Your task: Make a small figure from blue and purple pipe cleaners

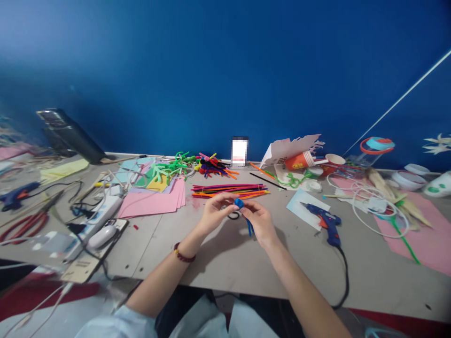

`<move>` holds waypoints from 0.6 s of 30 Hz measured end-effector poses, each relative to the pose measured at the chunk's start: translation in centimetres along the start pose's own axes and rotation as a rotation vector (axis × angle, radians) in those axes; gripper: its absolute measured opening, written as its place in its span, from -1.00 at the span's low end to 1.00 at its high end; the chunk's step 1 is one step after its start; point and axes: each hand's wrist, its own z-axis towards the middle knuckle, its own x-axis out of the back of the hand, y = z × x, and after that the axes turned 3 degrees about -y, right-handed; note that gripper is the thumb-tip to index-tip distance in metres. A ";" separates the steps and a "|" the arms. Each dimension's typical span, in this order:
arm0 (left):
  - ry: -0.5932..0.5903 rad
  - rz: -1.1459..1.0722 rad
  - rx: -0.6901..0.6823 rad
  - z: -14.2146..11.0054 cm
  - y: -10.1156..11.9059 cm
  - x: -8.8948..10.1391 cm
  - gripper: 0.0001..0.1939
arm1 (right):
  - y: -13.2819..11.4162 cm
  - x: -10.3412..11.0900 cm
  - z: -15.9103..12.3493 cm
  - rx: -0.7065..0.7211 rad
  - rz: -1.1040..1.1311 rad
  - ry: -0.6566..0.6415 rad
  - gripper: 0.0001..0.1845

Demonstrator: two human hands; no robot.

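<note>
The small thing between the left hand and the right hand is bright blue. The bracelet near the left hand is dark red with some yellow. Just past both hands, the sticks are pink, purple and orange. The paper left of the left hand is pink. The glue gun right of the right hand is blue and orange.

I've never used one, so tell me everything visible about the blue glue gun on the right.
The dark blue, plastic-looking glue gun with orange parts lies on its side. Its nozzle points away and leftward over a pale blue paper sheet; its handle rests on the grey table. A black cord runs from the handle towards the near edge. Nobody is touching it.
</note>
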 end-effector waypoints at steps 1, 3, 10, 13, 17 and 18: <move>-0.003 -0.011 -0.009 0.0 -0.1 0.0 -0.73 | 0.0 0.0 0.0 0.014 -0.014 0.000 -0.75; -0.009 -0.012 -0.056 0.0 -0.2 0.0 -0.76 | 0.0 0.0 -0.1 0.038 -0.022 -0.001 -0.76; 0.006 0.210 -0.233 -0.1 -0.1 0.1 -0.82 | 0.4 0.0 -0.2 0.074 -0.003 0.003 -0.77; 0.012 0.241 -0.256 -0.2 -0.1 0.2 -0.83 | 0.6 0.1 -0.2 0.116 -0.005 0.026 -0.79; 0.023 0.205 -0.230 -0.3 -0.3 0.1 -0.83 | 0.9 0.3 -0.2 0.125 -0.002 0.038 -0.81; 0.027 0.194 -0.221 -0.4 -0.3 0.0 -0.83 | 0.9 0.3 -0.2 0.124 -0.005 0.041 -0.81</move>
